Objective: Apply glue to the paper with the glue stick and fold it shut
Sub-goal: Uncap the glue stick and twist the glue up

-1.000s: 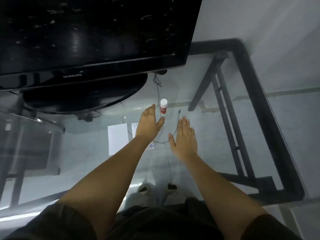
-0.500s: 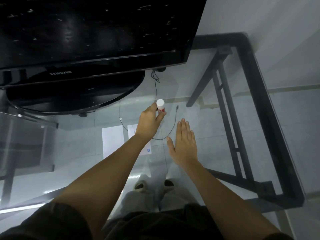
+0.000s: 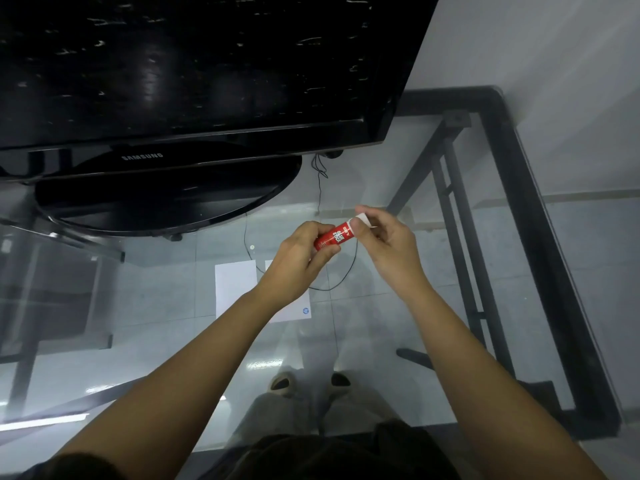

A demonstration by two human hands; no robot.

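A red glue stick [image 3: 334,238] with a white cap is held sideways above the glass table. My left hand [image 3: 301,252] grips its red body. My right hand [image 3: 388,239] pinches the white cap end with thumb and fingers. Below the hands, white paper [image 3: 235,289] lies flat on the glass; my left forearm covers part of it. A second white panel with a small blue logo [image 3: 305,310] shows to the right of the arm.
A black monitor [image 3: 194,64] on a round stand [image 3: 166,202] fills the upper left. A thin black cable [image 3: 320,188] runs down across the glass table [image 3: 381,341] behind the hands. The table's black frame [image 3: 540,237] runs along the right. My feet show through the glass.
My left hand lifted the glue stick off the table and turned it sideways. My right hand rose from the glass and took hold of the cap end.
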